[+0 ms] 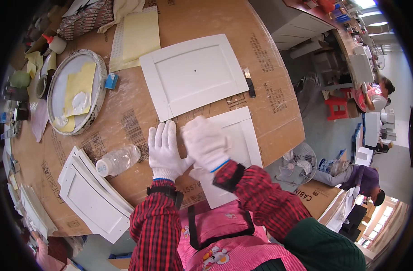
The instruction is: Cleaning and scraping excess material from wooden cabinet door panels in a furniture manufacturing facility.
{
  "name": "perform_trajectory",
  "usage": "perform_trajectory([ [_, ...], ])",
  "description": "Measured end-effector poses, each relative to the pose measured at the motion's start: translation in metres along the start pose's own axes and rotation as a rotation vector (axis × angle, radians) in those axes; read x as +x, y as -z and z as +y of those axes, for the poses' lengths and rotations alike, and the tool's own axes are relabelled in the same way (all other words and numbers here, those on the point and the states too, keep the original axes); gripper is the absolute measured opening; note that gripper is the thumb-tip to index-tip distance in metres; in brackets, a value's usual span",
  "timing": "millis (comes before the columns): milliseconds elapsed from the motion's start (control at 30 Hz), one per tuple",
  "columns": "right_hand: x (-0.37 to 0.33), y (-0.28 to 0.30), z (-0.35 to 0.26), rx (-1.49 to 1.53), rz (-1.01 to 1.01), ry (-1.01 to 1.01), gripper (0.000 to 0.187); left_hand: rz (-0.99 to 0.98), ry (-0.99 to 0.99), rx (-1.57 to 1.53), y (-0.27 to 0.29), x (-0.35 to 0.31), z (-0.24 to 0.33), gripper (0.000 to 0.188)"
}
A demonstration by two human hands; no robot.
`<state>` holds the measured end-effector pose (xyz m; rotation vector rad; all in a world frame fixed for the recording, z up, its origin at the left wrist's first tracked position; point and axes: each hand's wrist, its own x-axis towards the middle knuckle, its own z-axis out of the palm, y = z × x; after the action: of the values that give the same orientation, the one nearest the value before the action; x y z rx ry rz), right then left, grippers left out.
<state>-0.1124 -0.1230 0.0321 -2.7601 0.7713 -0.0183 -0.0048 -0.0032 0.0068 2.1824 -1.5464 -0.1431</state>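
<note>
My left hand [165, 151], in a white knit glove, lies palm down with its fingers stretched out at the near-left corner of a white framed panel [188, 77]. Close beside it, my gloved right hand [207, 142] is curled closed over a second white panel [240, 135]. Whatever its fingers hold, if anything, is hidden. The upper panel has a curved far edge, a recessed middle and a small dark dot. My hands and sleeves cover part of the second panel.
A clear plastic bottle [120, 160] lies left of my hands, near stacked white panels [91, 198]. Farther off are a round tray [99, 61], a blue block [111, 81], yellow sheets [141, 36] and a dark-handled tool [250, 86]. Right of the cardboard-covered table stands a fan [301, 158].
</note>
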Motion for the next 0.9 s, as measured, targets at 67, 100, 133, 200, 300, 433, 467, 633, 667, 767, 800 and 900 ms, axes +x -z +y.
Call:
perform_trajectory([
  [67,-0.001,-0.001,-0.016,0.068,-0.025,0.034,0.018,0.035,0.000,0.011,-0.009,-0.006,-0.008,0.103],
  [100,-0.001,0.000,-0.018,0.128,-0.053,0.060,0.018,0.069,-0.006,0.011,-0.009,-0.004,-0.007,0.103],
  [133,0.000,0.003,-0.010,0.126,-0.049,0.056,0.018,0.070,-0.011,0.009,-0.007,-0.004,-0.005,0.103],
  [200,-0.004,0.010,0.023,0.008,-0.175,0.136,0.018,0.045,-0.007,-0.041,-0.002,-0.006,-0.004,0.101],
  [300,-0.014,0.035,0.025,-0.147,-0.132,0.022,0.020,0.020,0.008,-0.054,-0.003,0.001,0.005,0.102],
  [433,-0.010,0.008,-0.013,0.105,-0.095,-0.167,0.022,0.055,-0.011,-0.036,-0.005,0.000,-0.002,0.103],
  [467,-0.012,0.008,-0.004,0.103,-0.094,-0.171,0.022,0.044,-0.015,-0.025,-0.005,-0.001,-0.003,0.103],
  [633,-0.024,0.015,0.052,-0.017,-0.066,-0.270,0.021,0.029,-0.020,-0.038,-0.003,-0.004,-0.002,0.099],
  [667,-0.032,-0.002,0.050,-0.020,-0.066,-0.272,0.021,0.023,-0.015,-0.045,-0.002,-0.002,0.001,0.099],
  [767,-0.033,-0.041,0.015,-0.343,0.325,0.164,0.020,0.061,-0.026,-0.024,-0.006,-0.005,-0.005,0.099],
  [800,-0.016,-0.022,-0.012,-0.071,0.064,0.056,0.022,0.097,-0.032,-0.003,-0.009,-0.013,-0.015,0.099],
  [900,-0.001,0.024,0.008,-0.056,-0.216,-0.008,0.022,0.004,-0.001,-0.031,-0.002,-0.005,-0.004,0.101],
])
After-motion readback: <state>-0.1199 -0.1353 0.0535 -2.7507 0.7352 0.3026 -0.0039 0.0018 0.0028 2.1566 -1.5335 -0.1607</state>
